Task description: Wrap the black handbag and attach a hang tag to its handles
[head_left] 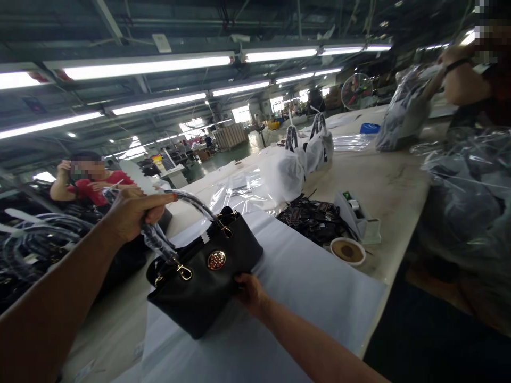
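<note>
A black handbag (235, 250) with a round gold emblem (216, 260) and gold clasps is tilted above a white sheet (287, 276) on the table. My left hand (133, 210) is closed around its plastic-wrapped handles (157, 242), holding them up at the left. Low on the front of the bag, my right hand (251, 293) grips the body near the bottom edge; its fingers are partly hidden beneath the bag.
Black tags (311, 215) lie piled beside a grey box (351, 213) and a round tub (347, 251). Wrapped bags (283, 173) stand farther back. More black bags (40, 244) crowd the left. One person (93, 183) is at left, another (471, 85) at right.
</note>
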Action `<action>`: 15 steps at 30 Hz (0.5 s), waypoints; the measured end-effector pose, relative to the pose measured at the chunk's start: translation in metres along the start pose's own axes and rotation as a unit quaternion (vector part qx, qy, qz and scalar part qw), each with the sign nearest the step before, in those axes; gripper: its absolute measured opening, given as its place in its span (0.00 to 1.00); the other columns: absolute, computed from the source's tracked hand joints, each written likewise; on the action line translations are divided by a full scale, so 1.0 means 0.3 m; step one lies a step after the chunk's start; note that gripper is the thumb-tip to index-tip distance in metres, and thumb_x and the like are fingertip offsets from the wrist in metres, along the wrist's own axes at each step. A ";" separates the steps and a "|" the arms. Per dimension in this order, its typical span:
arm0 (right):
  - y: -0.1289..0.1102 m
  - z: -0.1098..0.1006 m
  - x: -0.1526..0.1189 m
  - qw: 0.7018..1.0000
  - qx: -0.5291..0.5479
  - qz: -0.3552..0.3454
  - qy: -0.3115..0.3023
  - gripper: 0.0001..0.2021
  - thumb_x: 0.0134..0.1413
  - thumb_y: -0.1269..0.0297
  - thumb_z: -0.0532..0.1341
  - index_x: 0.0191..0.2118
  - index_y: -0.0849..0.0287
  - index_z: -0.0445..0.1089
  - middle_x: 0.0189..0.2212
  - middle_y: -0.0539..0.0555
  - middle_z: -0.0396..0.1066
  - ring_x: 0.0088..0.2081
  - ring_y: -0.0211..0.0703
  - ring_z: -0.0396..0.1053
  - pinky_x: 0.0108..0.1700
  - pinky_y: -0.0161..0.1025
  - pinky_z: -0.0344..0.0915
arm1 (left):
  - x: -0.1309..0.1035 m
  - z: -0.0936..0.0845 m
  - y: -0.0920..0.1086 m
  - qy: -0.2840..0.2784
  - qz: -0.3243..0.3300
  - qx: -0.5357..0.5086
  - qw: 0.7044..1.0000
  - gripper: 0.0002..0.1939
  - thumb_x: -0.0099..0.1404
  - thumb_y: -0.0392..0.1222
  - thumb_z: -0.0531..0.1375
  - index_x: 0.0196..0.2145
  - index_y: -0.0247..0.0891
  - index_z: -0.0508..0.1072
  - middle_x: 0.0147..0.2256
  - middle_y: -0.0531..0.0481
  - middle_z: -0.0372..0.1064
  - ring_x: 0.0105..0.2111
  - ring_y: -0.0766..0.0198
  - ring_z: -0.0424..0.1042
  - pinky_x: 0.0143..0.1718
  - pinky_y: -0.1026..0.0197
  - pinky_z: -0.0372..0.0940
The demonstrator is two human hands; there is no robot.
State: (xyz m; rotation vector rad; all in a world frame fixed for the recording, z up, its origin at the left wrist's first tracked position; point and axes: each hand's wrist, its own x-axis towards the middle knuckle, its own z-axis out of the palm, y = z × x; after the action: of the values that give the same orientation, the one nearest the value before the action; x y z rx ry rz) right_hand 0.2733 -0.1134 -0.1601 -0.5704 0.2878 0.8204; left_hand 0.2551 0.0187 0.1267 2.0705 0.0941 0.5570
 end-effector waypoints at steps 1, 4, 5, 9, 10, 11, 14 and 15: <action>0.002 0.008 0.004 1.000 0.003 -0.006 0.004 0.18 0.28 0.73 0.57 0.34 0.56 0.62 0.25 0.47 0.64 0.27 0.37 0.63 0.27 0.32 0.60 | 0.007 -0.004 -0.010 -0.006 0.002 0.006 1.000 0.21 0.42 0.45 0.67 0.06 0.35 0.60 0.08 0.53 0.50 0.09 0.72 0.51 0.12 0.66 0.48; 0.011 0.031 0.011 0.999 0.015 -0.027 0.008 0.23 0.28 0.73 0.57 0.39 0.53 0.61 0.28 0.46 0.66 0.29 0.37 0.64 0.28 0.32 0.60 | 0.030 -0.007 -0.029 -0.003 0.008 0.003 1.000 0.21 0.43 0.44 0.66 0.06 0.35 0.59 0.08 0.53 0.50 0.10 0.72 0.52 0.13 0.66 0.48; 0.015 0.038 0.013 0.999 0.018 -0.032 0.009 0.25 0.29 0.73 0.58 0.41 0.52 0.60 0.29 0.46 0.66 0.29 0.37 0.64 0.28 0.32 0.60 | 0.038 -0.006 -0.033 -0.005 0.010 0.000 1.000 0.21 0.43 0.43 0.66 0.06 0.36 0.59 0.08 0.53 0.50 0.10 0.72 0.51 0.13 0.66 0.47; 0.033 0.059 0.027 0.997 0.042 -0.050 0.035 0.30 0.29 0.74 0.58 0.46 0.49 0.58 0.31 0.46 0.66 0.31 0.38 0.65 0.28 0.32 0.61 | 0.069 0.004 -0.045 -0.023 0.025 -0.009 0.999 0.21 0.43 0.42 0.65 0.06 0.36 0.59 0.08 0.53 0.49 0.10 0.72 0.51 0.12 0.65 0.46; 0.035 0.062 0.032 0.997 0.050 -0.054 0.040 0.31 0.28 0.74 0.58 0.46 0.49 0.58 0.31 0.47 0.66 0.32 0.39 0.65 0.29 0.32 0.61 | 0.076 0.005 -0.049 -0.025 0.025 -0.009 0.999 0.21 0.43 0.42 0.65 0.06 0.36 0.59 0.08 0.53 0.49 0.10 0.72 0.51 0.12 0.65 0.46; 0.036 0.065 0.037 0.996 0.054 -0.058 0.042 0.31 0.28 0.74 0.59 0.46 0.49 0.58 0.31 0.47 0.67 0.32 0.39 0.65 0.29 0.32 0.61 | 0.081 0.006 -0.054 -0.025 0.024 -0.010 0.999 0.21 0.43 0.42 0.65 0.06 0.36 0.59 0.08 0.53 0.49 0.10 0.72 0.51 0.12 0.65 0.46; 0.036 0.073 0.047 0.996 0.043 -0.069 0.033 0.31 0.27 0.74 0.59 0.46 0.51 0.59 0.33 0.47 0.68 0.33 0.40 0.66 0.29 0.32 0.62 | 0.088 0.007 -0.067 -0.019 0.023 0.007 1.000 0.20 0.44 0.43 0.66 0.08 0.35 0.60 0.08 0.53 0.51 0.11 0.73 0.51 0.13 0.65 0.45; 0.036 0.076 0.048 0.996 0.029 -0.074 0.031 0.31 0.28 0.73 0.59 0.46 0.51 0.59 0.34 0.48 0.68 0.33 0.39 0.66 0.29 0.32 0.62 | 0.087 0.007 -0.068 -0.013 0.016 0.024 0.999 0.20 0.46 0.44 0.65 0.09 0.34 0.60 0.09 0.53 0.52 0.11 0.73 0.52 0.14 0.65 0.45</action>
State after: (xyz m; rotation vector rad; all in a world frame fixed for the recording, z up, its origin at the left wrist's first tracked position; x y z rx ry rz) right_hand 0.2751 -0.0855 -0.1520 -0.5569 0.3202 0.6497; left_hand 0.2824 0.0355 0.1181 2.1295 0.0600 0.5531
